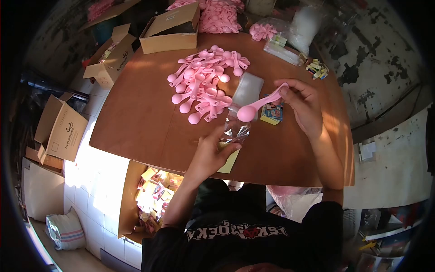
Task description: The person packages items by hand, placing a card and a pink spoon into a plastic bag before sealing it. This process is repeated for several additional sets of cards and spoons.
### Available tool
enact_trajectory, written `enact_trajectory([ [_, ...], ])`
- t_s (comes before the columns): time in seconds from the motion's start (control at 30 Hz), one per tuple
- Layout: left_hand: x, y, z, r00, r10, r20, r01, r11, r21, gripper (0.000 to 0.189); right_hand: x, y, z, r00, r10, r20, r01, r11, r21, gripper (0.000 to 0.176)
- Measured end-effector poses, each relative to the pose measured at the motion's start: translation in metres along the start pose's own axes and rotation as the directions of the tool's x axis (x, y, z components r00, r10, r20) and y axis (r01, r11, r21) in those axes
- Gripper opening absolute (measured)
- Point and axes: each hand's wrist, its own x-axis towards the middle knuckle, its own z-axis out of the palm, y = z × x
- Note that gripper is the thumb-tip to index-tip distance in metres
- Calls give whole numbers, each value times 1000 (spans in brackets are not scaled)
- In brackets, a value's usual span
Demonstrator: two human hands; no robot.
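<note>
My right hand (304, 106) pinches the handle end of a pink measuring spoon (267, 100), its round bowl pointing left and down. Just below that bowl is a clear plastic bag (237, 130), with my left hand (210, 156) closed on it. A yellow card (230, 163) shows under my left fingers at the bag's lower end. Behind the bag lies a stack of flat clear bags (248, 88). Near my right wrist sits a stack of printed cards (272, 114) with yellow edges. A heap of pink spoons (199, 84) spreads over the table beyond my left hand.
The brown table (136, 104) has an open carton (170, 34), more bagged pink spoons (220, 18) and small yellow-and-white pieces (317, 69) along its far side. Below its front left edge stands a box of packed items (156, 195). Cartons (68, 129) stand at the left.
</note>
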Motion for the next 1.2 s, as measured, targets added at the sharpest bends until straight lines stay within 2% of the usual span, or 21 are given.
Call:
enact_trajectory([
  [0.03, 0, 2, 3, 999, 42, 13, -42, 999, 9, 49, -3, 0, -2, 998, 32, 51, -33, 999, 3, 23],
  [0.07, 1, 3, 6, 999, 44, 15, -45, 999, 4, 49, -4, 1, -4, 996, 43, 83, -37, 997, -69, 24],
  [0.13, 3, 3, 9, 995, -79, 55, 78, 996, 33, 50, -8, -1, -4, 988, 80, 130, -70, 994, -83, 24],
  [0.17, 4, 3, 11, 995, -79, 53, 78, 996, 32, 50, -9, 0, -2, 977, 117, 177, -102, 991, -92, 24],
  [0.23, 6, 4, 15, 998, 8, 62, -6, 999, -42, 50, -10, 5, 2, 978, 113, 176, -104, 993, -59, 24],
  [0.27, 7, 2, 17, 998, 2, 64, 0, 999, -37, 50, -11, 10, 5, 985, 73, 155, -57, 993, -104, 25],
  [0.33, 9, -2, 20, 996, 9, 90, 4, 990, -138, 42, -12, 16, 11, 993, -33, 113, 56, 977, -207, 23],
  [0.37, 11, -2, 20, 995, 0, 95, 12, 991, -133, 42, -13, 17, 14, 994, -29, 109, 50, 979, -200, 23],
  [0.43, 16, 3, 20, 1000, 25, 19, -23, 997, -77, 35, -18, 17, 20, 990, -124, 62, 137, 942, -308, 18],
  [0.5, 18, 6, 20, 999, -13, 41, 15, 998, -64, 34, -23, 14, 25, 988, -139, 65, 153, 933, -326, 16],
  [0.57, 21, 6, 22, 1000, 22, 19, -21, 996, -87, 32, -23, 10, 24, 984, -163, 66, 175, 921, -347, 15],
  [0.63, 22, 11, 23, 999, 11, 39, -7, 996, -94, 31, -24, 8, 19, 935, -210, 286, 335, 789, -515, 15],
  [0.7, 22, 15, 26, 998, -1, 57, 7, 994, -105, 29, -31, 5, 20, 946, -179, 269, 306, 763, -569, 13],
  [0.77, 22, 17, 30, 999, 29, 41, -26, 997, -68, 32, -37, 4, 18, 947, -216, 237, 318, 727, -608, 12],
  [0.9, 20, 13, 37, 997, 63, 51, -61, 997, -47, 27, -46, -3, 16, 961, -184, 208, 275, 739, -615, 14],
  [0.97, 20, 20, 38, 992, 113, 62, -119, 989, 92, 26, -48, -6, 17, 947, -225, 228, 320, 697, -641, 15],
  [1.0, 20, 23, 39, 991, 116, 67, -122, 988, 93, 26, -49, -6, 18, 948, -228, 223, 318, 697, -643, 15],
  [1.1, 20, 27, 42, 994, 91, 65, -100, 984, 150, 30, -50, -6, 15, 961, -202, 188, 276, 709, -649, 15],
  [1.17, 20, 26, 42, 992, 41, 118, -63, 979, 195, 31, -50, -2, 12, 933, -271, 236, 356, 604, -713, 15],
  [1.2, 20, 24, 42, 992, 39, 122, -63, 979, 196, 31, -49, -1, 11, 934, -270, 233, 353, 605, -714, 15],
])
